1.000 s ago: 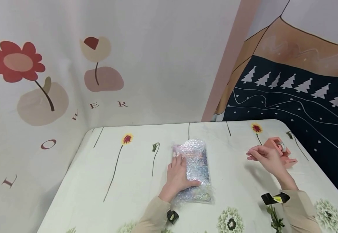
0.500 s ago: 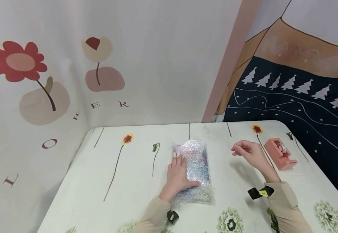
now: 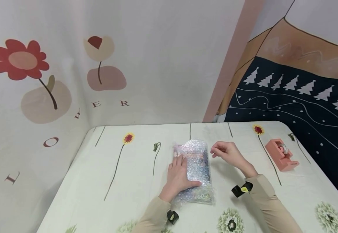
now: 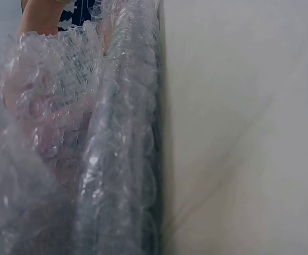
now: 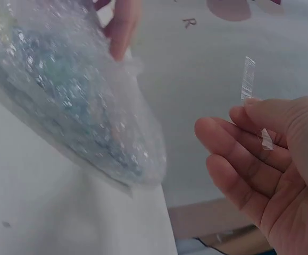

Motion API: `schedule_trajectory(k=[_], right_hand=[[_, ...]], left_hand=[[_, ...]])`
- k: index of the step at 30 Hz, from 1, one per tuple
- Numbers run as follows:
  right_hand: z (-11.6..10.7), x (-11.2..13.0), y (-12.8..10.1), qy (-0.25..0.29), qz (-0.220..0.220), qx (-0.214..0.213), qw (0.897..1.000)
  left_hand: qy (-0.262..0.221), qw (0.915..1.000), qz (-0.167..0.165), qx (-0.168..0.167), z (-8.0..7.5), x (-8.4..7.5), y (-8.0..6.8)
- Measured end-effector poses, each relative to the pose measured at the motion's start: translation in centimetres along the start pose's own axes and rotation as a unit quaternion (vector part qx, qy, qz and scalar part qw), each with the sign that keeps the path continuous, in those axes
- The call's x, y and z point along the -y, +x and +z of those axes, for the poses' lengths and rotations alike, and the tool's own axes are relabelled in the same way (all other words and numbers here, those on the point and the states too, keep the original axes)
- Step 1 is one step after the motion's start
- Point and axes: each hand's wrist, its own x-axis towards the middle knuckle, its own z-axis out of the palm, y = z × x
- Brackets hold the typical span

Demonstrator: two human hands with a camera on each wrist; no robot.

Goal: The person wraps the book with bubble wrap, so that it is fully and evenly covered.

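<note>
- The left hand (image 3: 178,176) lies flat, fingers straight, pressing the bubble-wrapped parcel (image 3: 196,168) onto the table (image 3: 128,181).
- The right hand (image 3: 228,153) pinches a tape strip (image 5: 247,78) between thumb and fingertips, just right of the parcel.

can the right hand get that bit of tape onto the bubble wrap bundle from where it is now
Probably yes. The right hand pinches a clear tape strip just beside the bubble wrap bundle, with nothing between them. The left hand presses the bundle's left side only, leaving the right and far parts bare.
</note>
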Motion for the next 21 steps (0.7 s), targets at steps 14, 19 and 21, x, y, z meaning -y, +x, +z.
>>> schedule_trajectory(k=[14,19,21], right_hand=[[4.3,-0.3,1.7,-0.083,-0.102,0.109,0.985],[5.0,-0.7,2.2,-0.121,-0.148,0.105,0.976],[5.2,-1.0,2.3,-0.135,-0.174,0.096,0.971]], left_hand=[[0.011,0.9999,0.004,-0.006,0.0,0.1,0.0],[0.012,0.9999,0.004,-0.007,0.0,0.1,0.0],[0.012,0.9999,0.004,-0.006,0.0,0.1,-0.1]])
